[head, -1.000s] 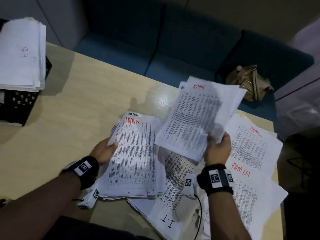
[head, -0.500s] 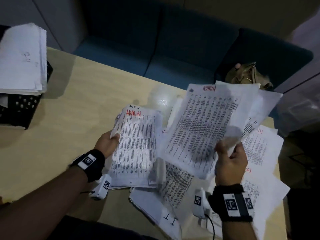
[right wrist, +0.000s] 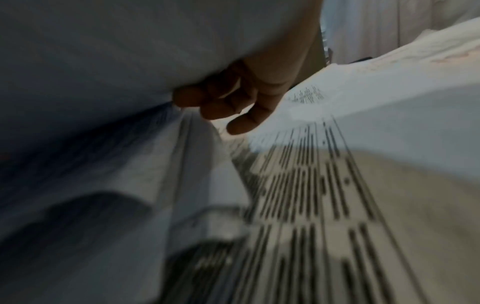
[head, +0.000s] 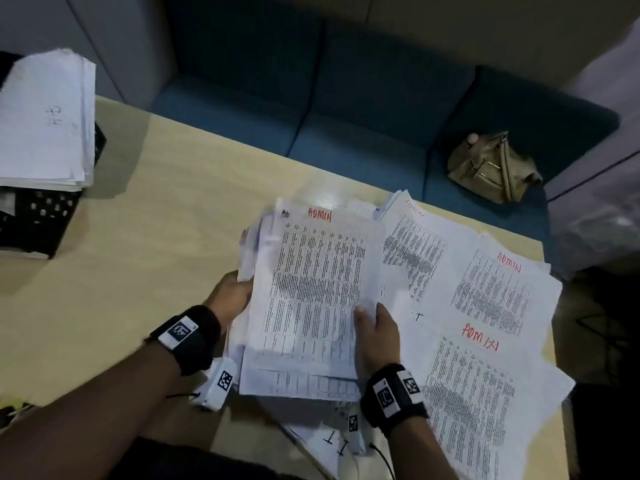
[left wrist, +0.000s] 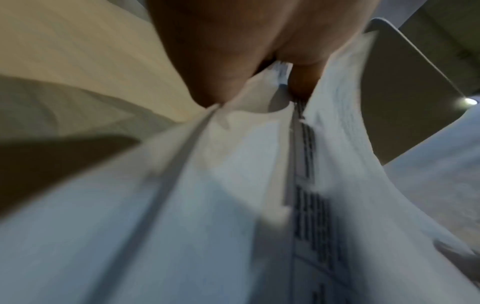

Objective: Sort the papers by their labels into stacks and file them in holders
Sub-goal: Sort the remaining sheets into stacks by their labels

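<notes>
At table centre both hands hold the ADMIN stack [head: 311,292]: the left hand [head: 230,296] grips its 9 o'clock edge, fingers hidden beneath, and the right hand [head: 375,336] pinches its 4 o'clock edge. Only the blurred right wrist view shows the curled fingers [right wrist: 233,107] under the sheets. Loose ADMIN papers [head: 485,306] lie at 3 o'clock, and a black holder [head: 31,220] is cut off at 10 o'clock.

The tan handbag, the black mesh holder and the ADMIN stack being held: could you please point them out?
tan handbag [head: 491,168], head view, its front.
black mesh holder [head: 38,216], head view, its front wall.
ADMIN stack [head: 315,285], head view, top sheet's middle.
</notes>
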